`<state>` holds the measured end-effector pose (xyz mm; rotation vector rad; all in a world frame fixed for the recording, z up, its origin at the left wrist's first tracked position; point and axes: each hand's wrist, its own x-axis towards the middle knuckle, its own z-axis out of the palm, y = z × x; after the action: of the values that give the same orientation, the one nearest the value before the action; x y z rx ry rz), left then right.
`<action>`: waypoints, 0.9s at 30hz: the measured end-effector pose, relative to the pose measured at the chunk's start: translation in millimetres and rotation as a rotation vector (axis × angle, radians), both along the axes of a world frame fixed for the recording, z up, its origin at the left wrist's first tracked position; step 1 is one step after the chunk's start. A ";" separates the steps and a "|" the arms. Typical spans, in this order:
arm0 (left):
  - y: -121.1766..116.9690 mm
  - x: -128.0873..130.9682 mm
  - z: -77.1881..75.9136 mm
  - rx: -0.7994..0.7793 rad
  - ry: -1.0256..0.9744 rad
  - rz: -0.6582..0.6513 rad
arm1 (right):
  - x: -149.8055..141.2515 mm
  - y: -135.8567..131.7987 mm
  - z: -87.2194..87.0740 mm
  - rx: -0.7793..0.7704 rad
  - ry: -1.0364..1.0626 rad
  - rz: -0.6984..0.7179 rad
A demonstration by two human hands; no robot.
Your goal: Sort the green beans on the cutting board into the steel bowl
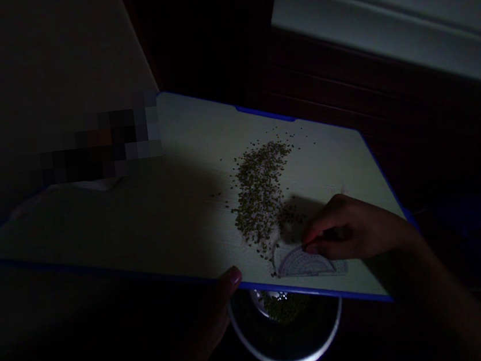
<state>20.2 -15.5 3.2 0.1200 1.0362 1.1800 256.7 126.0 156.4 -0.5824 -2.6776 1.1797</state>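
Head view: I find the left hand (217, 306) clamped on the near edge of the board (191, 128), thumb on top. The right hand (357, 230) appears to pinch the clear protractor (304, 265), which lies near and right on the board, beside loose seeds (259, 193). I judge the protractor light, stiff, slippery and crackable, best held by its far edge
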 end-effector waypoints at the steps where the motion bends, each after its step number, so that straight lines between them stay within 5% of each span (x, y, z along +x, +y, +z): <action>1: 0.3 0.0 0.2 0.003 0.011 0.005 | -0.4 -0.3 -0.1 -0.003 0.005 0.004; 27: 0.6 0.9 2.2 0.050 0.012 0.019 | 6.8 2.9 -3.2 0.042 0.006 -0.064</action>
<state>21.1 -14.9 5.4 0.1574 1.0209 1.2242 263.5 128.9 153.2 -0.6522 -2.6504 1.1039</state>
